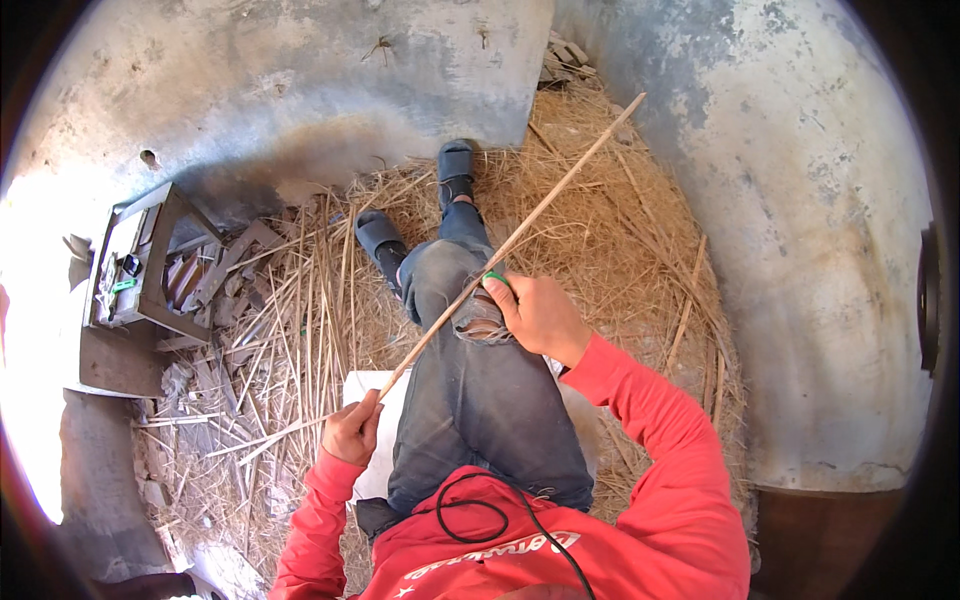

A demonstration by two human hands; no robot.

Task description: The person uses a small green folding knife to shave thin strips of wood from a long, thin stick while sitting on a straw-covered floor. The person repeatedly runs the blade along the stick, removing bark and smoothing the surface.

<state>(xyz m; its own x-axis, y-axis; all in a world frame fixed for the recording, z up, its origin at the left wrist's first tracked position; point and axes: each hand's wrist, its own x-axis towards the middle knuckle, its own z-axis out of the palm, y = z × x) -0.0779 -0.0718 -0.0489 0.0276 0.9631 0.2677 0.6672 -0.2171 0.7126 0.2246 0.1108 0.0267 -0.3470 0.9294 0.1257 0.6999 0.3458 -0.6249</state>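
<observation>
A long, thin wooden stick (552, 194) slants across my lap from lower left to upper right. My left hand (352, 430) is closed round its lower end. Near the middle of the stick, over the torn knee of my dark trousers, my right hand (540, 312) is closed on a small green tool (495, 278). The tool lies against the stick under my thumb. Its blade or working edge is hidden, so I cannot tell its exact kind.
Shavings (600, 240) and split sticks (330, 290) cover the floor around my legs. At left stands a wooden frame stool (180, 315) with small items on top, including something green (124, 285). Grey walls (820, 250) rise ahead and at right. I sit on something white (375, 470).
</observation>
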